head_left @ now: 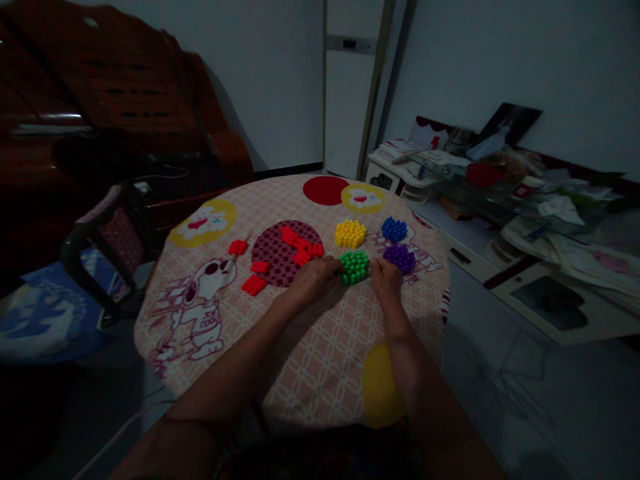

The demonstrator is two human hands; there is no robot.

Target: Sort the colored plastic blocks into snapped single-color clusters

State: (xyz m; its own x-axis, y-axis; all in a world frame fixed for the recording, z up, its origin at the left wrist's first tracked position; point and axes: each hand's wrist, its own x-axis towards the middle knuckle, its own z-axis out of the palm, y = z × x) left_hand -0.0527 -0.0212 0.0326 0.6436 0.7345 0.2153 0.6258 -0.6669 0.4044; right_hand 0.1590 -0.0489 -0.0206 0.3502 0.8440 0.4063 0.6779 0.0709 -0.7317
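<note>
A bundle of green knobbed plastic pieces (353, 267) sits upright on the round table, between my two hands. My left hand (323, 272) has its fingers curled in and its fingertips against the bundle's left side. On the opposite side, my right hand (386, 277) is closed, thumb and fingers together at the bundle's right edge. Just beyond the right hand stands a purple bundle (400, 259). Behind the green one are a yellow bundle (350, 233) and a blue bundle (394, 229). Red pieces (303, 245) lie loosely in small groups to the left.
A patterned cloth (320, 360) covers the round table (280, 190). A chair (107, 247) stands at its left, with a wooden sofa (140, 100) behind. Along the right wall runs a cluttered cabinet (530, 287). A tall white unit (351, 100) stands in the corner.
</note>
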